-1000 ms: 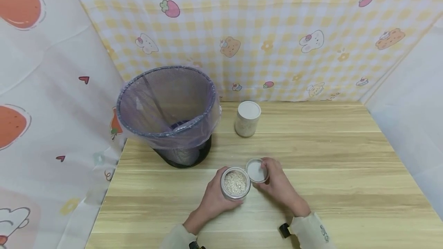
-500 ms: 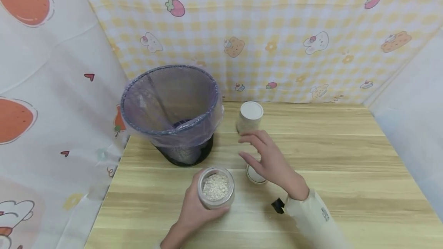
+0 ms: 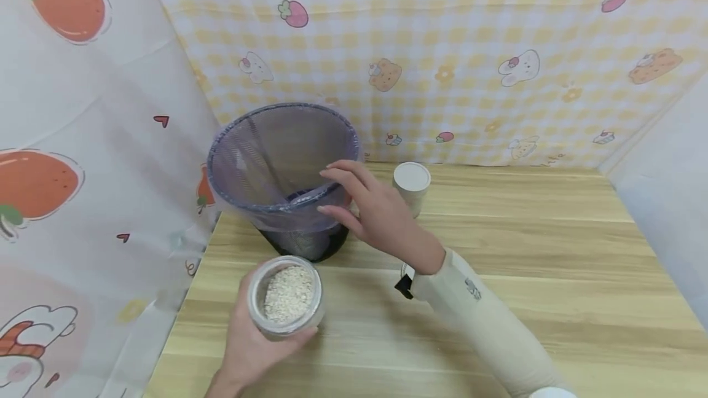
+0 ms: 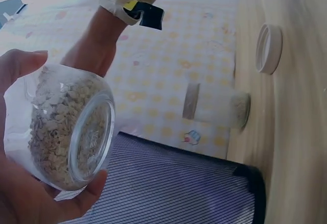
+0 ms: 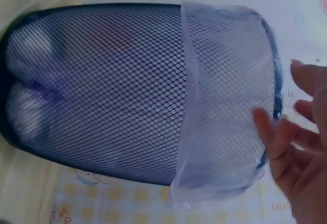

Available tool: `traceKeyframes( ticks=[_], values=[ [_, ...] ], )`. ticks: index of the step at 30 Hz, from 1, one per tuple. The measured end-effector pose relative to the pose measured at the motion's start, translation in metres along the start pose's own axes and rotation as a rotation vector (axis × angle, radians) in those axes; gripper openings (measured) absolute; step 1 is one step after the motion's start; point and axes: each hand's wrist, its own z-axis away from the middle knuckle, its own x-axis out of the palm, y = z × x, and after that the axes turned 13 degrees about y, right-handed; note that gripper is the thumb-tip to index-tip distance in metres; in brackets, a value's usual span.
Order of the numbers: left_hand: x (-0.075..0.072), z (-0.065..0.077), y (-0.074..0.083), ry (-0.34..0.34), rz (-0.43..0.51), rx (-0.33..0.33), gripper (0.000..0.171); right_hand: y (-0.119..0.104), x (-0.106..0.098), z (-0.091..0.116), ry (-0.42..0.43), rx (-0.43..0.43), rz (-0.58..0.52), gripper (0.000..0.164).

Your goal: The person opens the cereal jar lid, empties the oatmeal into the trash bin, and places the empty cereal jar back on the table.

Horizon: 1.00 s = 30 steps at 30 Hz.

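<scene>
My left hand (image 3: 249, 330) grips a clear jar (image 3: 286, 296) of pale flakes, like oats, held uncovered and tilted slightly above the table. In the left wrist view the flakes (image 4: 64, 127) show through the jar's side, with fingers and thumb curled round it. My right hand (image 3: 376, 207) holds nothing; its fingers are parted and loosely bent beside the rim of a mesh waste bin (image 3: 301, 232) lined with a thin purple bag (image 5: 230, 96). From the right wrist view, the fingertips are close to that rim; whether they touch it I cannot tell.
A second jar with a white lid (image 3: 412, 177) stands near the back curtain, partly behind my right hand. A loose round lid (image 4: 269, 49) lies on the wooden table (image 3: 553, 263), mostly hidden by the right wrist in the head view. Patterned cloth hangs behind and at the left.
My right hand let go of the lid on the table and moved up and left to the bin. My left hand carried the open jar to the left and raised it.
</scene>
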Motion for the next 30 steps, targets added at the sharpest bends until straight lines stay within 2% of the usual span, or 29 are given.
traceKeyframes(
  ticks=[4, 6, 8, 10, 15, 19, 22, 25, 27, 30],
  values=[
    [-0.010, -0.011, 0.004, 0.056, 0.185, -0.043, 0.102, 0.007, 0.013, -0.005, -0.056, -0.016, 0.006, 0.026],
    [-0.015, -0.018, 0.007, 0.090, 0.272, -0.029, 0.099, 0.009, 0.018, -0.006, -0.085, -0.016, 0.004, 0.018],
    [-0.021, -0.027, 0.011, 0.126, 0.299, -0.003, 0.098, 0.011, 0.022, -0.007, -0.111, -0.015, 0.034, 0.015],
    [-0.026, -0.038, 0.020, 0.152, 0.282, 0.041, 0.096, 0.010, 0.023, -0.008, -0.125, -0.033, 0.090, 0.016],
    [-0.034, -0.076, 0.048, 0.186, 0.157, 0.169, 0.090, 0.008, 0.027, -0.009, -0.111, -0.106, 0.224, 0.026],
    [-0.041, -0.101, 0.056, 0.258, 0.056, 0.207, 0.088, 0.007, 0.028, -0.007, -0.115, -0.110, 0.263, 0.029],
    [-0.046, -0.115, 0.059, 0.325, -0.035, 0.182, 0.086, 0.004, 0.027, -0.007, -0.130, -0.085, 0.294, 0.031],
    [-0.050, -0.128, 0.057, 0.346, -0.129, 0.162, 0.086, 0.001, 0.027, -0.006, -0.139, -0.059, 0.319, 0.035],
    [-0.053, -0.137, 0.053, 0.345, -0.206, 0.177, 0.089, 0.000, 0.027, -0.006, -0.144, -0.039, 0.329, 0.037],
    [-0.058, -0.151, 0.042, 0.328, -0.315, 0.244, 0.091, -0.001, 0.027, -0.005, -0.153, -0.024, 0.334, 0.038]
  ],
)
